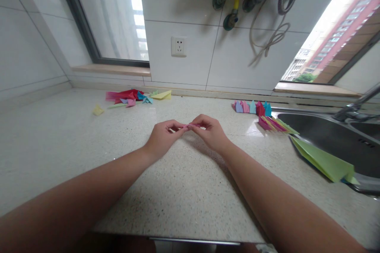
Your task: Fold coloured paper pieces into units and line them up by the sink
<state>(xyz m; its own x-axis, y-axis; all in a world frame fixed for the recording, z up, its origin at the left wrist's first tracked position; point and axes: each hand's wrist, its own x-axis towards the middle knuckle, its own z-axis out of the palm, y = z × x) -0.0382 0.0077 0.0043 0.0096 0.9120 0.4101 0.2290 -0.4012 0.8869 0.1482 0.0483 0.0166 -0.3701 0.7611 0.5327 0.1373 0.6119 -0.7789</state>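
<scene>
Over speckled counter (178, 189): left hand (162, 138), right hand (211, 132) pinch pink paper (190, 125).

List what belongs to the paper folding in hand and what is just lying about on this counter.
In hand: pink paper, pinched between left hand and right hand.

Lying about, untouched: pile of folded papers far left; yellow scrap; row of small folded pieces; fanned papers by the sink; green folded sheet on the sink rim; wall socket.
</scene>
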